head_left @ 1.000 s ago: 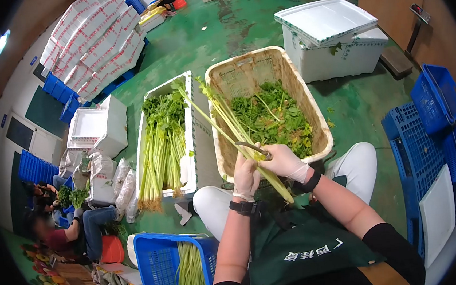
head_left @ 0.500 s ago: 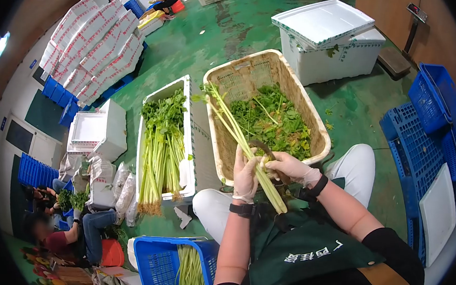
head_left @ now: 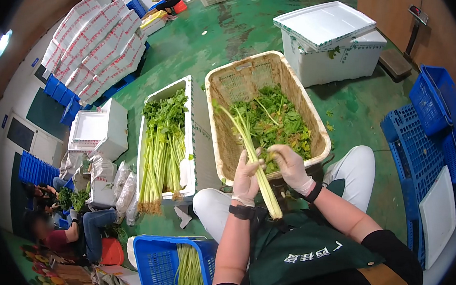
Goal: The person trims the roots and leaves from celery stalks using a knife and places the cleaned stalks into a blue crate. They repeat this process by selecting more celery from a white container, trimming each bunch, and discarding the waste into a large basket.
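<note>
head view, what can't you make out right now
- Right hand: fingers blurred; whether they pinch anything is unclear.
- Celery: leafy tip blurred.
- Tan crate: bottom hidden under leaves.
- Blue basket: near end cut off by the bottom edge.
- Small display: too small to read.

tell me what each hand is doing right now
Left hand: closed on celery stalks.
Right hand: partly curled; whether it holds anything cannot be told.
</note>
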Demonstrator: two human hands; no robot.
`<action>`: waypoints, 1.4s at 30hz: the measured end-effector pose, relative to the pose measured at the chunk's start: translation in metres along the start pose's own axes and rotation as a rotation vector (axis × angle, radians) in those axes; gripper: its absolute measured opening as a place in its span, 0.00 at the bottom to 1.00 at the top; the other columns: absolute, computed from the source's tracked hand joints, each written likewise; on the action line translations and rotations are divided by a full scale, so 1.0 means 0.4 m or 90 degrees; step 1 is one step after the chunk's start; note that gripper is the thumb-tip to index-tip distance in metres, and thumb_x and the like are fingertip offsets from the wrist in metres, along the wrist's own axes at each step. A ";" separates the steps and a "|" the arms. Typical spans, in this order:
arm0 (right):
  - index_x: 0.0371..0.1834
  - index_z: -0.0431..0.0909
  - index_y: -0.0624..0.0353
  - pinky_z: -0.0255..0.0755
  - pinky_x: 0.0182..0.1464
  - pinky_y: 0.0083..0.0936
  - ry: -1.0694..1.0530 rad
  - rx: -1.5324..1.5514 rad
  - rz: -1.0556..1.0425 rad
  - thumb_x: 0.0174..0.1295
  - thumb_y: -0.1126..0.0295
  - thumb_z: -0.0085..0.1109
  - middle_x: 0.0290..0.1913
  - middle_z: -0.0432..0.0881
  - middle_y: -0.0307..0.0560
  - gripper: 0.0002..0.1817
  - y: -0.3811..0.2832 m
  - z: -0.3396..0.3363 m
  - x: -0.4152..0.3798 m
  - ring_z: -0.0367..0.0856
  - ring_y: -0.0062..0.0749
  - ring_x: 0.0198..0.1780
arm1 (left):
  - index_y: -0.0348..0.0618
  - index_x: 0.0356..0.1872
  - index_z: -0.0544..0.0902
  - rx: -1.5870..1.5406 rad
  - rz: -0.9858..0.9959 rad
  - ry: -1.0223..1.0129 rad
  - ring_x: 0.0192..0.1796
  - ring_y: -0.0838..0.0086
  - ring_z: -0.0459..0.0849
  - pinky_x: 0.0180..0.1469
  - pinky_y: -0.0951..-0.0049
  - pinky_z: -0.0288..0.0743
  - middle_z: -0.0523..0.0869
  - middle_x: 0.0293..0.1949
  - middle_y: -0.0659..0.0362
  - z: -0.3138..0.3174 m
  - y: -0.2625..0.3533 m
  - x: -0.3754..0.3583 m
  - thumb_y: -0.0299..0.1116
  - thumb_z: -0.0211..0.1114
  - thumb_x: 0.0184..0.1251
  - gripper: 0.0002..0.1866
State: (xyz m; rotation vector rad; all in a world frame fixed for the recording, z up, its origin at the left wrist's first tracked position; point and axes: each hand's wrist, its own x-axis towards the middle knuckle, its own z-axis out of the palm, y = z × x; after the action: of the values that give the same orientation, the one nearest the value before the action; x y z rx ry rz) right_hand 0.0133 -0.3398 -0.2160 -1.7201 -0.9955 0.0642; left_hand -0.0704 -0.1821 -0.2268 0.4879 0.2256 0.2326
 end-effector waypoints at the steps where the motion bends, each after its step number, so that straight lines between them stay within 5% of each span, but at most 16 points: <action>1: 0.66 0.70 0.57 0.76 0.52 0.33 0.102 0.031 0.067 0.74 0.61 0.55 0.55 0.81 0.53 0.21 0.004 0.006 0.008 0.83 0.46 0.52 | 0.42 0.79 0.50 0.120 0.005 0.033 0.54 0.65 0.83 0.54 0.68 0.82 0.76 0.64 0.49 0.008 -0.005 -0.002 0.13 0.56 0.64 0.42; 4: 0.70 0.71 0.53 0.75 0.55 0.37 0.223 0.074 0.140 0.70 0.60 0.60 0.60 0.80 0.55 0.26 0.026 0.005 0.029 0.82 0.51 0.53 | 0.41 0.80 0.44 0.260 0.039 0.083 0.51 0.70 0.84 0.51 0.74 0.81 0.78 0.62 0.50 0.018 -0.048 -0.014 0.10 0.59 0.59 0.50; 6: 0.72 0.69 0.52 0.76 0.54 0.37 0.083 -0.055 -0.009 0.67 0.57 0.64 0.59 0.80 0.55 0.31 0.012 -0.015 0.049 0.82 0.50 0.53 | 0.40 0.80 0.41 0.472 0.093 0.127 0.48 0.69 0.84 0.50 0.75 0.79 0.80 0.58 0.52 0.007 -0.081 -0.012 0.10 0.59 0.56 0.51; 10: 0.58 0.82 0.50 0.78 0.49 0.37 -0.171 -0.140 0.145 0.58 0.52 0.66 0.45 0.85 0.53 0.25 0.008 -0.014 0.089 0.85 0.48 0.48 | 0.36 0.81 0.38 0.771 0.221 0.154 0.51 0.67 0.83 0.54 0.72 0.78 0.80 0.56 0.50 -0.023 -0.139 -0.004 0.18 0.65 0.56 0.55; 12: 0.42 0.86 0.49 0.79 0.45 0.39 -0.194 -0.229 0.129 0.54 0.52 0.68 0.40 0.86 0.49 0.18 0.030 0.006 0.087 0.85 0.47 0.44 | 0.34 0.80 0.42 0.924 0.249 0.213 0.48 0.68 0.83 0.54 0.70 0.77 0.84 0.47 0.51 -0.018 -0.149 -0.010 0.28 0.73 0.56 0.57; 15: 0.41 0.84 0.53 0.78 0.47 0.41 -0.167 -0.200 0.067 0.58 0.56 0.65 0.41 0.84 0.50 0.15 0.056 0.025 0.066 0.84 0.50 0.45 | 0.35 0.80 0.43 0.781 0.226 0.175 0.48 0.73 0.81 0.50 0.74 0.78 0.79 0.53 0.51 -0.035 -0.163 -0.011 0.25 0.72 0.57 0.55; 18: 0.43 0.80 0.56 0.77 0.46 0.39 -0.107 -0.080 0.008 0.59 0.65 0.61 0.41 0.82 0.52 0.11 0.026 0.019 0.038 0.82 0.52 0.45 | 0.42 0.68 0.65 0.424 0.098 0.077 0.52 0.71 0.84 0.47 0.73 0.83 0.78 0.54 0.56 -0.034 -0.149 -0.012 0.16 0.63 0.58 0.34; 20: 0.45 0.82 0.55 0.77 0.49 0.39 -0.092 -0.054 0.003 0.59 0.68 0.60 0.43 0.81 0.50 0.11 0.024 0.014 0.020 0.82 0.52 0.46 | 0.41 0.67 0.67 0.299 0.000 0.081 0.47 0.72 0.85 0.42 0.76 0.82 0.80 0.51 0.57 -0.020 -0.140 -0.024 0.11 0.57 0.55 0.35; 24: 0.48 0.82 0.59 0.77 0.50 0.34 -0.032 0.073 0.063 0.62 0.68 0.62 0.45 0.83 0.49 0.13 0.074 0.030 0.010 0.84 0.44 0.45 | 0.43 0.69 0.67 0.327 -0.058 0.056 0.38 0.78 0.83 0.35 0.81 0.78 0.81 0.45 0.59 -0.046 -0.138 -0.026 0.15 0.62 0.57 0.35; 26: 0.46 0.82 0.62 0.76 0.48 0.26 0.049 0.245 0.212 0.65 0.66 0.66 0.40 0.84 0.42 0.12 0.094 0.048 0.004 0.81 0.27 0.43 | 0.43 0.71 0.65 0.338 -0.041 0.049 0.35 0.79 0.81 0.34 0.82 0.76 0.81 0.42 0.60 -0.003 -0.130 -0.034 0.16 0.64 0.58 0.37; 30: 0.51 0.79 0.61 0.66 0.28 0.16 -0.167 0.415 0.392 0.73 0.61 0.62 0.26 0.74 0.32 0.14 0.072 -0.020 0.020 0.70 0.15 0.26 | 0.41 0.71 0.65 0.523 -0.025 0.021 0.38 0.78 0.80 0.37 0.77 0.76 0.79 0.43 0.60 -0.011 -0.140 -0.041 0.20 0.67 0.57 0.37; 32: 0.53 0.77 0.59 0.58 0.23 0.15 -0.264 0.477 0.361 0.76 0.56 0.55 0.24 0.69 0.30 0.17 0.112 -0.015 0.017 0.63 0.13 0.21 | 0.41 0.70 0.64 0.621 0.135 -0.026 0.40 0.78 0.81 0.41 0.78 0.78 0.80 0.43 0.61 -0.084 -0.181 0.000 0.17 0.66 0.57 0.36; 34: 0.56 0.75 0.56 0.60 0.25 0.14 -0.272 0.483 0.400 0.79 0.48 0.44 0.26 0.72 0.33 0.22 0.097 -0.042 0.015 0.65 0.13 0.23 | 0.40 0.70 0.64 0.621 0.120 -0.018 0.43 0.77 0.82 0.44 0.77 0.79 0.80 0.46 0.60 -0.116 -0.190 0.018 0.16 0.65 0.57 0.37; 37: 0.61 0.74 0.58 0.66 0.29 0.18 -0.312 0.508 0.352 0.79 0.50 0.46 0.30 0.75 0.34 0.23 0.104 -0.053 0.011 0.70 0.15 0.27 | 0.38 0.70 0.64 0.602 0.094 -0.003 0.46 0.77 0.82 0.48 0.76 0.79 0.79 0.50 0.59 -0.109 -0.190 0.021 0.15 0.64 0.57 0.37; 39: 0.62 0.75 0.57 0.73 0.35 0.26 -0.217 0.239 0.118 0.77 0.55 0.51 0.33 0.80 0.39 0.21 0.123 -0.031 0.000 0.79 0.28 0.31 | 0.37 0.71 0.64 0.586 0.084 0.017 0.46 0.77 0.82 0.49 0.76 0.79 0.79 0.51 0.59 -0.076 -0.180 0.012 0.15 0.63 0.57 0.37; 42: 0.59 0.79 0.55 0.77 0.41 0.33 -0.114 -0.057 -0.007 0.72 0.60 0.57 0.37 0.83 0.46 0.18 0.042 -0.062 -0.010 0.83 0.43 0.38 | 0.37 0.71 0.64 0.650 0.066 0.016 0.48 0.76 0.82 0.50 0.76 0.79 0.79 0.52 0.57 -0.023 -0.152 -0.010 0.15 0.61 0.59 0.36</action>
State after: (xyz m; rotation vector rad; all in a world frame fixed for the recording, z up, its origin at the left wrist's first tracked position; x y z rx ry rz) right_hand 0.0327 -0.3624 -0.2214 -1.8149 -1.1546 0.1713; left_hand -0.0668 -0.2315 -0.2638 1.5110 0.3384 0.2125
